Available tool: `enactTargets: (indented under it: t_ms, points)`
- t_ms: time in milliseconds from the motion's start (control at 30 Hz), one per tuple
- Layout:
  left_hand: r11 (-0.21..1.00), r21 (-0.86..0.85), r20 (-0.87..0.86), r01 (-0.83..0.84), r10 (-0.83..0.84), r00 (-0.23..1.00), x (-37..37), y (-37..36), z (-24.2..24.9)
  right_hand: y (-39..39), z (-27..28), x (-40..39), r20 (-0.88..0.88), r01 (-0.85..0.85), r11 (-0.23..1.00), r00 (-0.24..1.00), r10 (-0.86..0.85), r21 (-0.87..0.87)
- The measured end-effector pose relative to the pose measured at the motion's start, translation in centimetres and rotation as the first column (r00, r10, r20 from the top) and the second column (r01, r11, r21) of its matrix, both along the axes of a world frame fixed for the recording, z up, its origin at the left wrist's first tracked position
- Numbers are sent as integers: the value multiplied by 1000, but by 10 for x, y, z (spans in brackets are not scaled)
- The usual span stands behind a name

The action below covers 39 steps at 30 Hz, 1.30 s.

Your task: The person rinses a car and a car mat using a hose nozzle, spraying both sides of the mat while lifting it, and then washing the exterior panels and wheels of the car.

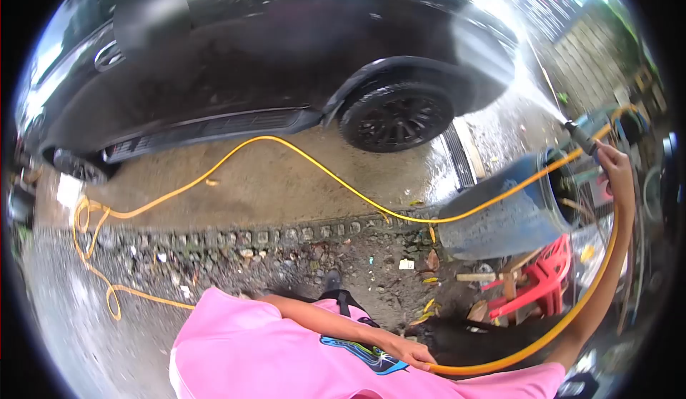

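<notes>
My right hand (pixel 613 161), raised at the right, is wrapped round a dark spray nozzle (pixel 580 137) on a yellow hose (pixel 343 183). White water spray (pixel 529 88) leaves the nozzle toward the end of a black car (pixel 236 56). Low in the view, in front of my pink shirt, my left hand (pixel 413 351) is closed on the hose. From there the hose curves up along my right arm. Another stretch of it loops across the ground beside the car's black wheel (pixel 396 116).
A blue drum (pixel 493 220) lies on its side at the right, with the hose passing over it. Below it sits a red plastic chair (pixel 547 277) near wood pieces. A rough stone edge (pixel 286 236) crosses the ground. A drain grate (pixel 457 157) lies beside the wheel.
</notes>
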<state>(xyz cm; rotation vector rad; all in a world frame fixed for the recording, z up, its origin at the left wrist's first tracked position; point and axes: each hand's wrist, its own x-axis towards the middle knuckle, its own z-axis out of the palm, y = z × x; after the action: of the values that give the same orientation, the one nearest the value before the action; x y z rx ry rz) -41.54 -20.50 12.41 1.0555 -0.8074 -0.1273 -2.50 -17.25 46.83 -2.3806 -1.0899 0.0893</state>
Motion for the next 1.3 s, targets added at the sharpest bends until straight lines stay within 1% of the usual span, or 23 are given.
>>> enactTargets:
  t_ms: [33, 100, 167, 233, 300, 333, 367, 433, 500, 533, 567, 633, 700, 733, 767, 833, 867, 933, 1067, 1133, 1167, 1233, 1300]
  points:
    - [999, -8, 7, -44, 44, 999, 2, 3, 3, 20, 4, -25, -28, -65, 996, 998, 63, -57]
    - [989, 116, 84, 95, -105, 991, -3, 12, 7, 59, 2, -82, -77, -139, 985, 988, 132, -101]
    - [991, 128, 102, 46, -60, 993, -16, 14, 7, 86, -1, -120, -157, -253, 947, 962, 224, -198]
    - [995, 96, 77, -5, -3, 997, -37, 25, 5, 106, 4, -131, -72, -253, 944, 967, 244, -212]
    - [985, 148, 67, -93, 83, 994, -60, 36, 0, 124, 11, -127, -20, -237, 971, 971, 237, -16]
    - [983, 146, 102, -115, 100, 990, -73, 40, -2, 132, 5, -145, 67, -202, 974, 976, 209, -104]
    - [980, 148, 134, -134, 115, 984, -89, 43, -4, 142, -6, -168, 72, -219, 970, 971, 228, -107]
    - [984, 125, 145, -129, 110, 983, -126, 43, -6, 153, -27, -219, -152, -338, 887, 940, 305, -313]
    - [984, 134, 97, -118, 105, 990, -166, 44, -8, 160, -24, -242, -89, -348, 899, 937, 337, -264]
    - [988, 34, 67, -148, 145, 987, -193, 47, -1, 165, -17, -250, -15, -312, 935, 949, 314, -168]
    - [986, 32, 75, -165, 162, 984, -214, 49, -7, 173, -12, -269, 57, -286, 956, 955, 290, -67]
    - [979, -6, 92, -202, 202, 975, -254, 41, -16, 179, -24, -318, 62, -272, 952, 957, 283, -139]
    - [971, 33, 84, -235, 232, 969, -291, 43, -11, 186, -34, -376, -132, -400, 829, 916, 380, -390]
    - [963, 20, 119, -270, 266, 957, -307, 45, -8, 192, -30, -393, -95, -370, 880, 929, 358, -299]
    - [952, 9, 154, -305, 300, 941, -325, 46, -4, 202, -22, -404, -105, -408, 861, 913, 395, -304]
    - [913, -19, 118, -407, 406, 906, -354, 48, 1, 223, -4, -422, 43, -351, 933, 934, 355, -75]
    - [892, -49, 136, -449, 451, 882, -367, 53, 1, 232, -6, -434, 43, -382, 921, 921, 386, -79]
    - [863, -77, 139, -499, 505, 852, -395, 61, 1, 254, -18, -463, -77, -469, 821, 878, 472, -327]
    - [815, -144, 85, -561, 575, 814, -447, 76, -3, 296, -39, -552, -99, -551, 745, 823, 559, -377]
    - [780, -144, 51, -609, 620, 783, -472, 88, -11, 325, -52, -594, -5, -476, 791, 858, 514, -385]
    - [779, -133, 20, -613, 620, 784, -486, 94, -13, 339, -61, -622, -21, -485, 736, 841, 541, -472]
    - [722, -140, 41, -677, 688, 725, -518, 110, -13, 366, -79, -675, -168, -572, 640, 798, 579, -513]
    - [689, -130, 77, -713, 724, 686, -555, 125, -13, 395, -88, -725, -170, -591, 616, 779, 603, -522]
